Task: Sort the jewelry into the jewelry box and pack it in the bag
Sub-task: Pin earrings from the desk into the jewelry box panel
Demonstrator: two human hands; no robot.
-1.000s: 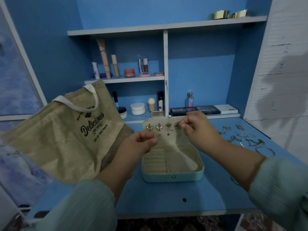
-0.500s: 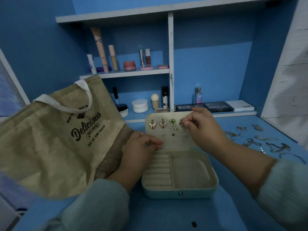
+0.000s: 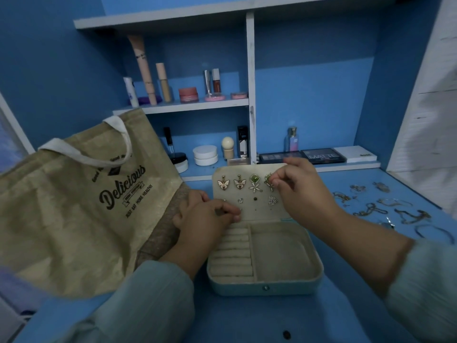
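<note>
A light blue jewelry box [image 3: 265, 287] lies open on the blue desk, its beige lid [image 3: 249, 214] standing upright. Pinned in the lid are two butterfly earrings [image 3: 231, 182], a green flower earring [image 3: 255, 183] and a small heart-shaped stud [image 3: 272, 200]. My right hand [image 3: 300, 191] pinches a second green earring [image 3: 268, 180] against the lid's top right. My left hand [image 3: 207, 215] rests at the lid's lower left edge with fingers curled; what they hold is hidden. A tan "Delicious" tote bag [image 3: 74, 206] stands at the left.
Loose chains, rings and bracelets [image 3: 385, 209] are scattered on the desk at the right. Shelves behind hold cosmetics [image 3: 188, 94], jars [image 3: 205, 155], a small bottle [image 3: 291, 139] and dark palettes [image 3: 304, 156]. A white wall panel [image 3: 425, 120] closes off the right side.
The view has dropped and moved closer to the box. My right hand stays on the green earring at the lid's top right; my left hand has settled lower against the lid.
</note>
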